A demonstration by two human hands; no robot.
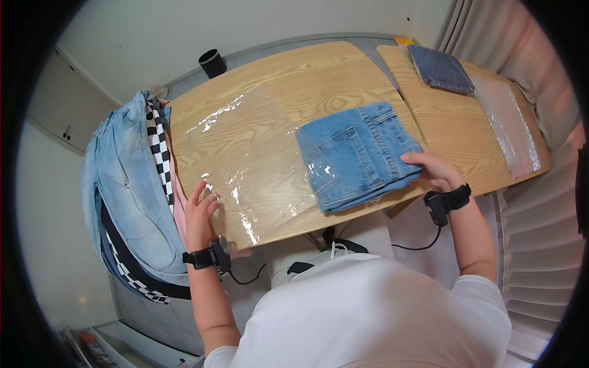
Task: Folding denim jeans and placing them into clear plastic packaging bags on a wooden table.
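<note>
A folded pair of blue denim jeans lies on the light wood table, back pocket and waistband side up. My right hand grips its right edge, thumb on top and fingers underneath. To its left a clear plastic bag is spread flat. Glossy film covers the jeans' lower left part, so that end appears to be inside the bag. At the bag's left edge is my left hand, fingers apart; no hold on the film can be made out. Each wrist wears a black strapped device with a cable.
Light blue jeans and other garments, one black-and-white checkered, hang over the table's left edge. On a second table at right lie a bagged dark blue garment and flat clear plastic. A black bin stands behind the table.
</note>
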